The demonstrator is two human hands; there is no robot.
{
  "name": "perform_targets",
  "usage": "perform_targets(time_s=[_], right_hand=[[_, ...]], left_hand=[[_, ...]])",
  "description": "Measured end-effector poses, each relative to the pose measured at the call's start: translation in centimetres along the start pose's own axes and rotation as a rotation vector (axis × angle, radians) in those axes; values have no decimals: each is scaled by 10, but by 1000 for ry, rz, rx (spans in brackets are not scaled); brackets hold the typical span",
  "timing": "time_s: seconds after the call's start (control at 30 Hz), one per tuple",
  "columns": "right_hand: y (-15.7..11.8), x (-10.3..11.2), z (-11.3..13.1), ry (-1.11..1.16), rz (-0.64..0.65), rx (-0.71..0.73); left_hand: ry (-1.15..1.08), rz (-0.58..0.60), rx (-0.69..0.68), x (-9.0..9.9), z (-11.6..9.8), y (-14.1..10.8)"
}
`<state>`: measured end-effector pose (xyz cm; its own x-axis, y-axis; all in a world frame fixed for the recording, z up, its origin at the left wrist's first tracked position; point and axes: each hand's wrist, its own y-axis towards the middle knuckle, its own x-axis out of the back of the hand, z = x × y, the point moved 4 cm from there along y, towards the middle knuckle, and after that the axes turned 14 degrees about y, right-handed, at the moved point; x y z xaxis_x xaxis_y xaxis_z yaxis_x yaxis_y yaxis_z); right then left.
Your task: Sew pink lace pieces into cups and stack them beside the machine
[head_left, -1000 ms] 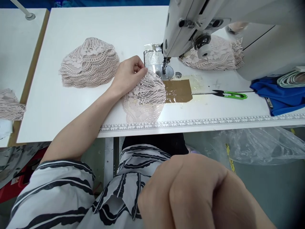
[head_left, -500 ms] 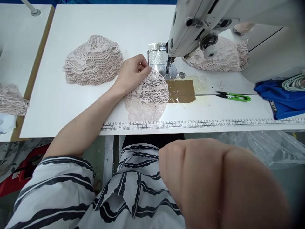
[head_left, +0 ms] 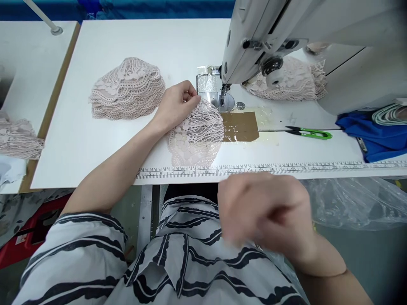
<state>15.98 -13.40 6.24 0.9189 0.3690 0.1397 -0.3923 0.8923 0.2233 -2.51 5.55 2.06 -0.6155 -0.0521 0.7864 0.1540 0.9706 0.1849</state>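
My left hand [head_left: 178, 103] pinches the upper edge of a pale pink lace piece [head_left: 206, 127] between thumb and fingers. The lace lies flat on the white table, just in front of the sewing machine's needle plate [head_left: 211, 98]. Its right edge meets a brown taped patch [head_left: 241, 127]. The presser foot [head_left: 223, 96] stands to the right of my fingertips, apart from them. My right hand [head_left: 263, 212] is in the air over my lap, in front of the table edge. Its fingers are curled closed and blurred; whatever may be inside them is hidden.
A stack of lace pieces [head_left: 129, 91] lies at left; more lace [head_left: 289, 80] sits behind the machine head [head_left: 254, 42]. Green thread snips [head_left: 313, 133] and blue cloth [head_left: 375, 135] are at right. A ruler tape [head_left: 270, 168] runs along the front edge.
My right hand has moved down, away from the camera, and turned, so its curled fingers and wrist now show. The view has tilted slightly; my left hand stays on the lace.
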Motion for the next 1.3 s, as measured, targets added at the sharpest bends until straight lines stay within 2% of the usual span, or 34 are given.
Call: perform_targets(time_s=[0.17,0.23,0.3,0.4,0.47,0.57,0.67,0.77,0.87,0.93,1.0,1.07,1.17,1.3], right_hand=[[39,25,-36,-14,-71,29],[50,34,-47,-109,-62,97],[51,34,-53,-276,42,211],[40,33,-58,-522,225,334],[29,43,-59,-657,253,377],[18,74,-56,-826,203,432],[18,101,-48,-981,120,425],[31,106,-32,-984,-44,413],[60,92,-25,-659,-86,294],[84,81,-32,-412,-42,108],[107,72,-46,-207,75,-128],[124,69,-58,-65,197,-299],[138,71,-69,-15,275,-411],[144,75,-77,-91,223,-408]], left_hand=[[-44,-14,-31,-1,-7,-5],[-74,-4,-58,-3,-12,-8],[-111,19,-90,-6,-17,-12],[-162,70,-115,-9,-24,-16],[-181,96,-114,-9,-28,-18],[-217,146,-104,-11,-31,-20],[-257,216,-140,-16,-35,-22],[-223,200,-196,-18,-40,-25],[-250,202,-190,-17,-45,-27],[-300,221,-174,-16,-47,-28],[-337,222,-166,-15,-47,-28],[-353,198,-161,-14,-45,-27],[-344,152,-158,-14,-41,-24],[-378,225,-106,-19,-38,-22]])
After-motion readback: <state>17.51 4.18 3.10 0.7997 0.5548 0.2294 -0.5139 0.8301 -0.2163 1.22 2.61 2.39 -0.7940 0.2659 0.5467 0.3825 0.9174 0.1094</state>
